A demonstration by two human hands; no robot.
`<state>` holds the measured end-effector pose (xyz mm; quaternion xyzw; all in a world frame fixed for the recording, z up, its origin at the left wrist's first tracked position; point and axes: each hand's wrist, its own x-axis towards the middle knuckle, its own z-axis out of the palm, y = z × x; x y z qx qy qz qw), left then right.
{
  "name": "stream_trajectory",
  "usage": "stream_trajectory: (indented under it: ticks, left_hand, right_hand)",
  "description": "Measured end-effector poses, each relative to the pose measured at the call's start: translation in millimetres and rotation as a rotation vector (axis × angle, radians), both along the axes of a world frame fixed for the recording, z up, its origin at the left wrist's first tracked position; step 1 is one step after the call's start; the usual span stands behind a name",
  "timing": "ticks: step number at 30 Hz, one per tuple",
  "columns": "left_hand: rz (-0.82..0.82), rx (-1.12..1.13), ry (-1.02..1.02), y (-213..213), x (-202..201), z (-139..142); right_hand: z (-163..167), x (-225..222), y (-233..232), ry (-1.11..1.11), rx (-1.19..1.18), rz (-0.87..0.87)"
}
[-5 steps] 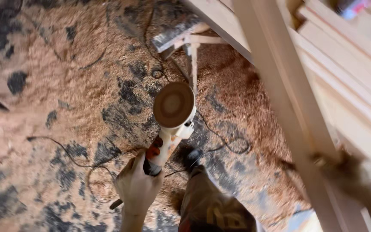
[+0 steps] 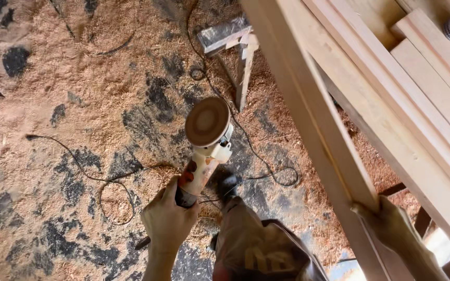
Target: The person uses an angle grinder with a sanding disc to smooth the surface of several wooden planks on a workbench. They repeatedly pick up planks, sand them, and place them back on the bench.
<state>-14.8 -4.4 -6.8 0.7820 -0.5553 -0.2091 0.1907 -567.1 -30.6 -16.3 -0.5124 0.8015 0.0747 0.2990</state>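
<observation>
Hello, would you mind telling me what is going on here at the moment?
A person is standing on a sawdust-covered floor. Their left hand grips an angle grinder fitted with a round sanding disc, held away from the wood with the disc facing up. Their right hand holds the edge of a long wooden frame piece beside stacked planks. Cables trail across the floor.

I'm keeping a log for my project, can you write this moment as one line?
left hand: grips angle grinder, disc up | right hand: holds wooden beam | floor: sawdust, cable
</observation>
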Motion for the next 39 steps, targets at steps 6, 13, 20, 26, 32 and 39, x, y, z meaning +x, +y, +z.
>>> stream_trajectory:
  ticks: [6,13,20,26,32,39]
  left_hand:
    - [-0.005,-0.013,-0.002,-43,-4,7]
    - [0.028,-0.167,0.018,-80,-69,24]
    - [0.072,0.006,-0.054,-101,-127,55]
    - [0.051,0.108,-0.128,-107,-154,77]
    - [-0.010,0.100,-0.146,-109,-168,71]
    - [-0.111,-0.005,-0.054,-111,-179,59]
  right_hand:
    - [-17,-27,-62,0.176,0.187,0.088]
    - [-23,-93,-109,0.445,0.110,0.282]
    - [-81,-90,-130,0.317,0.133,0.311]
    - [-94,-63,-152,-0.107,0.068,0.055]
    - [-109,-68,-166,0.281,-0.165,0.317]
    - [-93,-58,-154,0.346,-0.536,0.222]
